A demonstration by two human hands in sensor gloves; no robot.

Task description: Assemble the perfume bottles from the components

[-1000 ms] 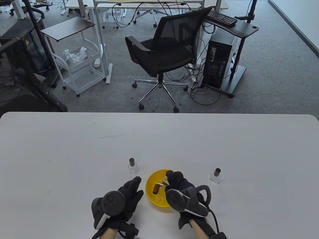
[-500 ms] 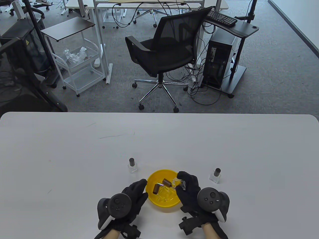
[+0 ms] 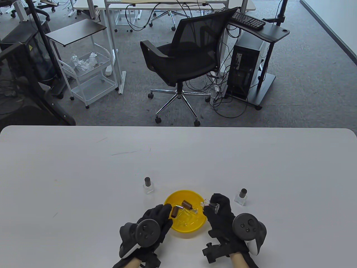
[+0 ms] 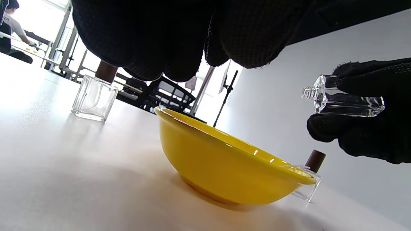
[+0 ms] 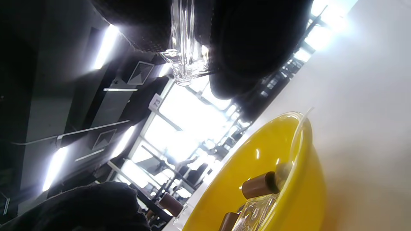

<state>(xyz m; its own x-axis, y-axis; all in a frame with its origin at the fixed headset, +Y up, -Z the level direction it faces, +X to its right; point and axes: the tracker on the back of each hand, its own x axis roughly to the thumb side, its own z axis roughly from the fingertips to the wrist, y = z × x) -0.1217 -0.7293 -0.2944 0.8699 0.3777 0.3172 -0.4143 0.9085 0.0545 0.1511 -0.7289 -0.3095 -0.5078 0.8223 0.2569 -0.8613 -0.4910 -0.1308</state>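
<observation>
One clear square glass perfume bottle (image 3: 209, 204) without a cap lies on its side in my right hand (image 3: 220, 216), pinched between thumb and fingers, just beside the right rim of the round yellow plastic bowl (image 3: 192, 229) and lifted off the desk (image 3: 83, 181); its threaded neck points toward the bowl. Inside the bowl lie two brown cylindrical caps (image 3: 186, 204), one with a thin spray tube, and another clear glass bottle (image 3: 184, 219). My left hand (image 3: 156, 220) holds nothing: its fingers reach out, relaxed, over the bowl's left rim near one cap. Two finished capped bottles stand upright on the desk, the left capped bottle (image 3: 148, 185) just beyond the bowl, the right capped bottle (image 3: 241, 197) just past my right fingertips.
</observation>
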